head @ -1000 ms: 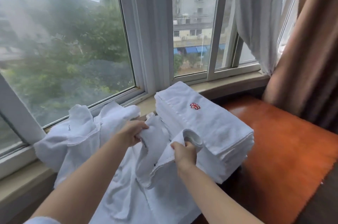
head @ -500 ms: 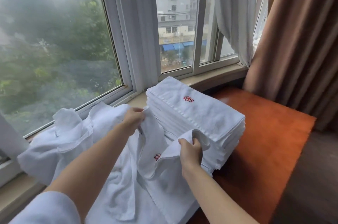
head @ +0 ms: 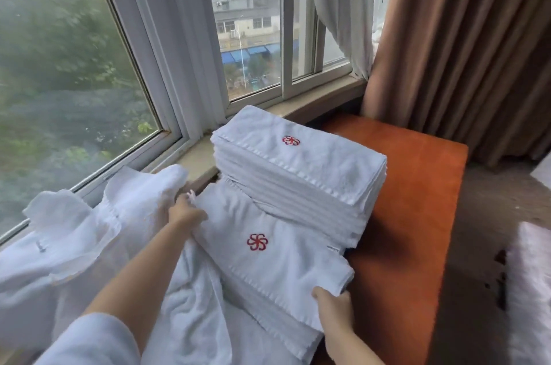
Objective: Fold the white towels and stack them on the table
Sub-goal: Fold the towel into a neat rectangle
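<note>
A white towel (head: 268,248) with a red flower emblem is stretched flat between my hands, above a heap of loose white towels (head: 89,245). My left hand (head: 186,212) pinches its far left corner. My right hand (head: 334,306) grips its near right corner. Behind it stands a tall stack of folded white towels (head: 301,176) with the same red emblem on top, resting on the orange-brown table (head: 414,215).
The window sill (head: 298,109) and window run along the back. A white sheer curtain (head: 343,6) and a brown curtain (head: 465,36) hang at the right. Carpeted floor (head: 495,230) lies right of the table, with something white (head: 533,290) at the frame's right edge.
My hands have drawn apart and spread the bunched towel flat, emblem up. My right hand moved down toward me. The view shifted right.
</note>
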The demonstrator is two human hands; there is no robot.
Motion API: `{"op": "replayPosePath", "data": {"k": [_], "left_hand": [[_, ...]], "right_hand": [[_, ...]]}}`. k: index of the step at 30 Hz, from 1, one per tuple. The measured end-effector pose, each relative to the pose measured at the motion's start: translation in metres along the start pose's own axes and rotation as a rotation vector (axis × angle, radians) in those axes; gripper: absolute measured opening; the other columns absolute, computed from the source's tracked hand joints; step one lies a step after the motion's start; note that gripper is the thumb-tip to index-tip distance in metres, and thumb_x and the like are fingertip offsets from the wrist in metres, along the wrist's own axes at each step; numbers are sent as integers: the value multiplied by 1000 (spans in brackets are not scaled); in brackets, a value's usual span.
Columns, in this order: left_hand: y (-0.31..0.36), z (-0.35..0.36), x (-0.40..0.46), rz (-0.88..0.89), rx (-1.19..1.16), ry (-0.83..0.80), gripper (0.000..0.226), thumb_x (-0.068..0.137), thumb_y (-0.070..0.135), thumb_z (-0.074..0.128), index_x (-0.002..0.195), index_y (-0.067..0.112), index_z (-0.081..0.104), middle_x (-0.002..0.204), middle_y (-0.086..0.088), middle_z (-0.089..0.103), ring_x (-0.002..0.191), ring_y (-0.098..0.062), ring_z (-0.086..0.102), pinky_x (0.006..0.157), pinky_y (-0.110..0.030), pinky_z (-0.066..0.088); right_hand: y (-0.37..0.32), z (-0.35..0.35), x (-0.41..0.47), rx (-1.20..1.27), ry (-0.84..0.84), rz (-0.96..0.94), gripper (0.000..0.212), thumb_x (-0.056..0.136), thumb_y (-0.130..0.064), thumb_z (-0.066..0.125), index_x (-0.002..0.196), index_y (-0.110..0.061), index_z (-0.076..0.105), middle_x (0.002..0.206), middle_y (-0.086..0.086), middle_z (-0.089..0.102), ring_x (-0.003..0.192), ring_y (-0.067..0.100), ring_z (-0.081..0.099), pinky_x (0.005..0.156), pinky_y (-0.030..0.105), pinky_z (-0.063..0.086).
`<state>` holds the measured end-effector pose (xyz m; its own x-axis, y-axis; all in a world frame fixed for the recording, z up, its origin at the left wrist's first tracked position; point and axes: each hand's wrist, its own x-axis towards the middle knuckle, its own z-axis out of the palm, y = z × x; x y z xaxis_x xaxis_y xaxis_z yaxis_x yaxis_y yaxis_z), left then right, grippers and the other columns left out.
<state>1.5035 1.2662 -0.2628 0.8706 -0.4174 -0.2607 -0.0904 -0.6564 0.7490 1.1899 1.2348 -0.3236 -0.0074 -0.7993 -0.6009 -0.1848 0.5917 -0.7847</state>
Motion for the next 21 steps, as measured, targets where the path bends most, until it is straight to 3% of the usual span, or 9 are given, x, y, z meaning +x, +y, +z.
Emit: {"op": "replayPosePath", "data": {"k": [2, 5, 8, 10, 12, 14, 17, 19, 21], "left_hand": [[-10, 11, 3, 6, 3, -10, 76, 78, 5, 74, 143, 6, 34, 137, -20, 46, 120, -35, 50, 94, -40, 47], [-9, 15, 9, 76, -14, 81, 69, 84, 10, 68, 141, 6, 30, 136, -20, 49, 123, -38, 49, 101, -45, 43], [3, 6, 13, 104, 28, 200, 44, 97, 28, 43, 138, 13, 35, 120, -21, 59, 112, -41, 55, 91, -43, 45], [11, 2, 17, 170, 123, 243, 43, 96, 24, 42, 138, 18, 37, 120, -19, 58, 114, -40, 53, 90, -44, 43], [15, 2, 22, 256, 341, 267, 46, 90, 10, 49, 135, 16, 41, 127, -17, 49, 121, -38, 44, 93, -45, 43], [14, 9, 26, 337, 579, 235, 42, 85, 3, 51, 126, 12, 49, 126, -15, 45, 122, -35, 39, 92, -43, 44], [12, 21, 34, 442, 836, 146, 27, 82, 8, 51, 109, 11, 58, 121, -13, 51, 118, -31, 43, 98, -38, 40], [11, 27, 42, 506, 982, 132, 26, 84, 13, 49, 109, 14, 58, 119, -11, 56, 117, -30, 48, 104, -36, 34], [13, 34, 49, 542, 1081, 77, 28, 87, 17, 45, 114, 14, 55, 119, -9, 57, 115, -28, 52, 101, -35, 35]], "right_hand": [[-6, -2, 8, 19, 0, 60, 50, 81, -29, 74, 120, -1, 59, 106, 12, 65, 95, 29, 61, 82, 35, 47], [-22, -1, 22, 21, 36, 167, 71, 86, -48, 66, 135, 0, 48, 128, 16, 56, 113, 33, 56, 94, 38, 43], [-36, 6, 26, 65, -8, 7, 46, 91, -18, 63, 134, -12, 47, 114, 10, 61, 100, 30, 60, 87, 37, 48], [-45, 10, 24, 92, 42, -214, 35, 90, -8, 58, 123, -19, 57, 106, 3, 67, 93, 23, 63, 87, 38, 52], [-47, 12, 23, 60, 133, -291, 31, 87, -10, 58, 116, -23, 63, 104, 0, 68, 93, 22, 64, 86, 37, 52], [-34, 7, 24, -84, 183, -136, 25, 81, -11, 59, 105, -17, 62, 93, 6, 67, 83, 27, 63, 76, 32, 50], [-7, -3, 25, -183, 80, 166, 22, 78, -11, 65, 96, 1, 61, 79, 10, 62, 74, 29, 60, 71, 31, 47], [-10, -5, 31, -182, 115, 145, 34, 83, -24, 67, 103, 2, 60, 88, 10, 63, 80, 28, 60, 74, 31, 46], [-19, -4, 41, -126, 147, 120, 51, 89, -34, 64, 125, 0, 53, 116, 14, 60, 103, 32, 58, 83, 32, 43]]}}
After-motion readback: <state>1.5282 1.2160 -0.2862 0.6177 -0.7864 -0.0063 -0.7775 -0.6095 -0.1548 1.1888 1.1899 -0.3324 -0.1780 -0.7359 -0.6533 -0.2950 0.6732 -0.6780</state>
